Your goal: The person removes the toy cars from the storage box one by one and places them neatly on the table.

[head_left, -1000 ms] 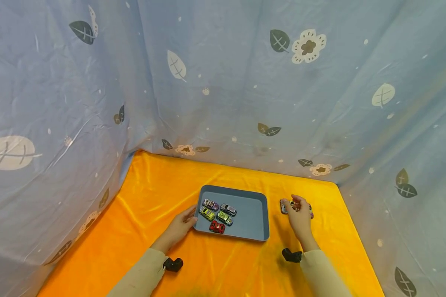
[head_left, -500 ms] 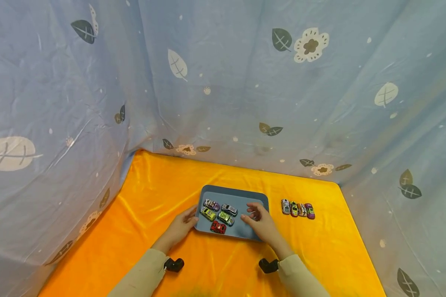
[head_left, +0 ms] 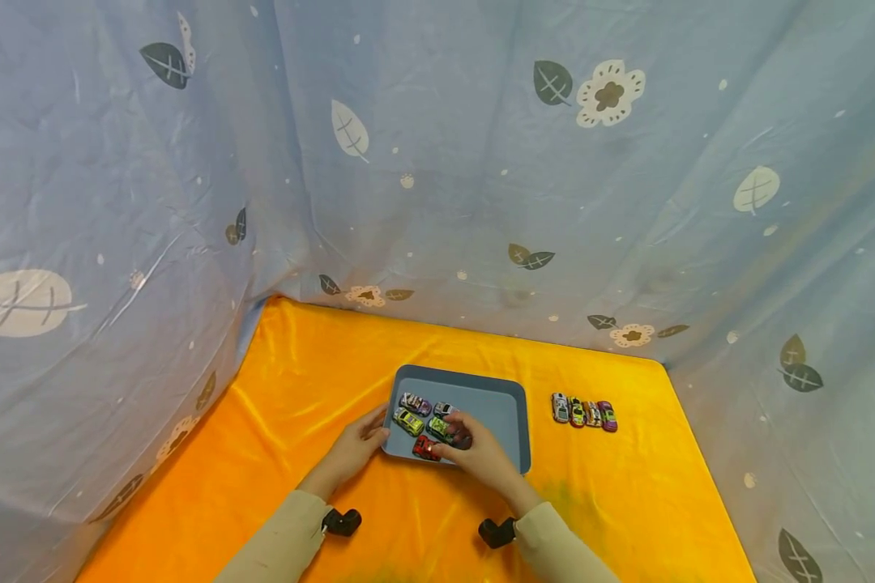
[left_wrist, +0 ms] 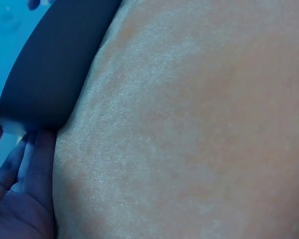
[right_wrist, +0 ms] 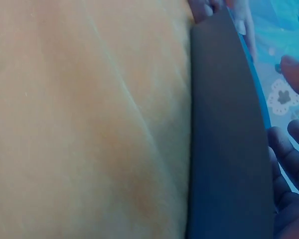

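A grey-blue tray (head_left: 496, 405) lies on the orange cloth (head_left: 299, 389) and holds several toy cars: a purple-white one (head_left: 413, 402), a grey one (head_left: 443, 409), a yellow-green one (head_left: 407, 420), a green one (head_left: 436, 427) and a red one (head_left: 424, 448). My right hand (head_left: 450, 433) reaches over the tray's near edge, fingers curled down at the green car; whether it grips it is hidden. My left hand (head_left: 377, 429) rests with straight fingers against the tray's left wall (left_wrist: 55, 64). In the right wrist view the right hand's fingers (right_wrist: 289, 159) lie beside the tray wall (right_wrist: 229, 139).
Several toy cars stand in a row (head_left: 583, 411) on the cloth to the right of the tray. Blue fabric printed with leaves and flowers (head_left: 481, 162) walls in the back and both sides. Bare orange cloth lies to the left of the tray and in front of it.
My right hand has left the row of cars on the right, crossed leftward over the tray and come down on the cars inside it. The left hand has stayed at the tray's edge.
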